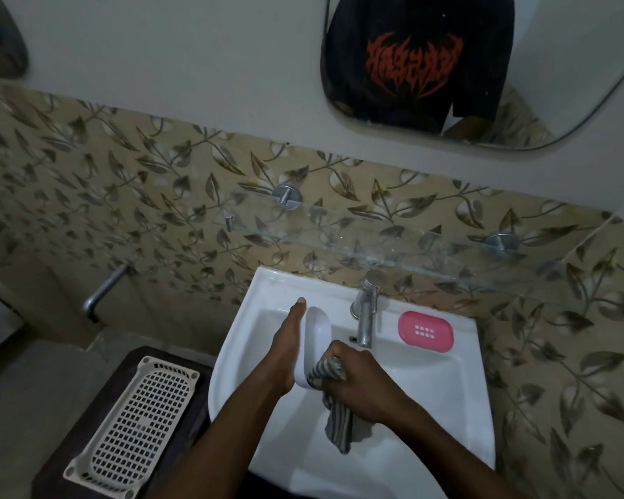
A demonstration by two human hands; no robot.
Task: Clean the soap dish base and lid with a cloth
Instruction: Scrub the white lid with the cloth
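Note:
My left hand [283, 351] holds a white oval soap dish part [316, 345] on edge above the sink basin, hollow side facing right. The hand lies along the part's left side. My right hand [357, 381] grips a grey striped cloth [337, 423] and presses a bunch of it into the near end of the white part. The rest of the cloth hangs down into the basin. A pink soap dish part [425, 331] with small drain holes lies flat on the sink rim, to the right of the tap.
The white sink [444, 383] has a chrome tap [364, 318] at its back, close to both hands. A glass shelf [393, 246] juts out above it. A cream perforated tray [134, 423] rests on a dark stand to the left. A mirror hangs above.

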